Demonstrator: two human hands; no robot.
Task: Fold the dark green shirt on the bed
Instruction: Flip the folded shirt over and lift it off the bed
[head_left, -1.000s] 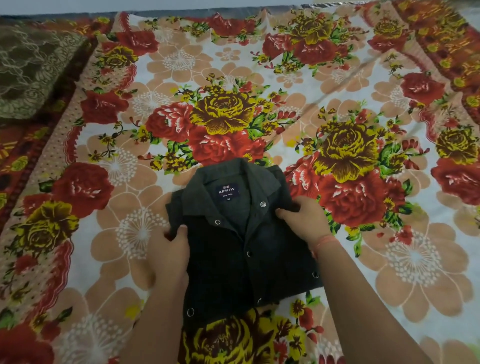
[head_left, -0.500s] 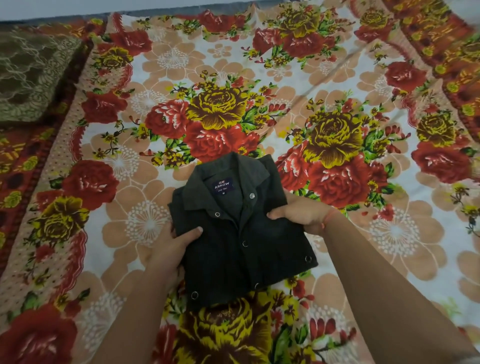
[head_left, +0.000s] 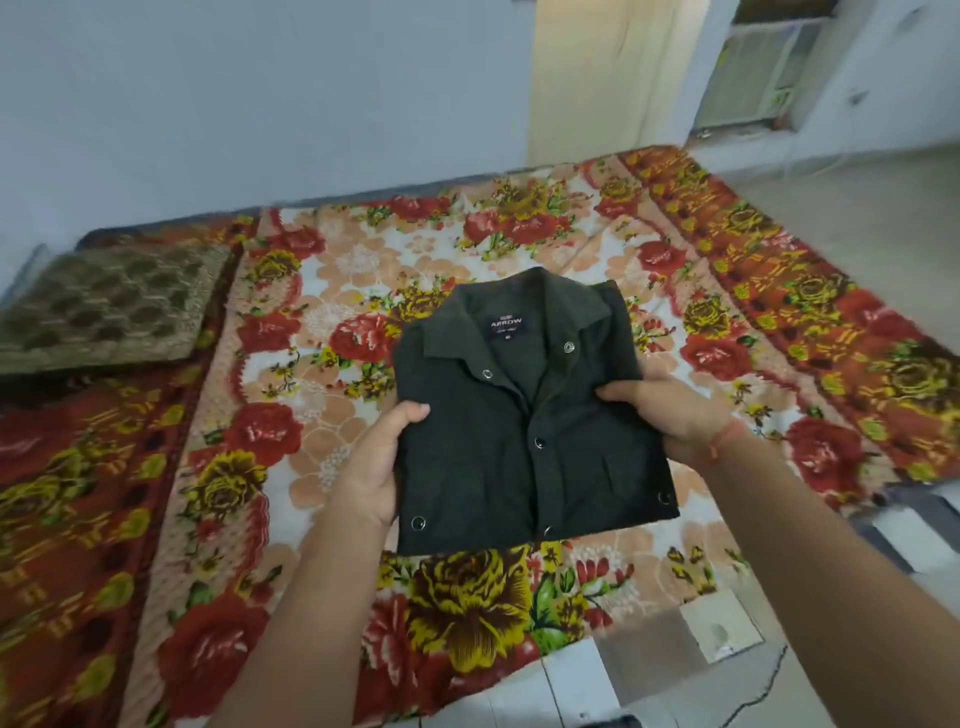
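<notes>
Shirt (head_left: 498, 457) lifted off bed (head_left: 270, 431), left hand (head_left: 371, 467) and right hand (head_left: 672, 413) gripping sides

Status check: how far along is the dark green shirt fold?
Done: the dark green snap-button shirt is a compact rectangle, collar on top, no sleeves showing. In hand: left hand and right hand grip its side edges over the floral bedsheet. Left: likely only setting it down.

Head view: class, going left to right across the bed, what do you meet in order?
Olive patterned cushion → left hand → dark green shirt → right hand.
</notes>
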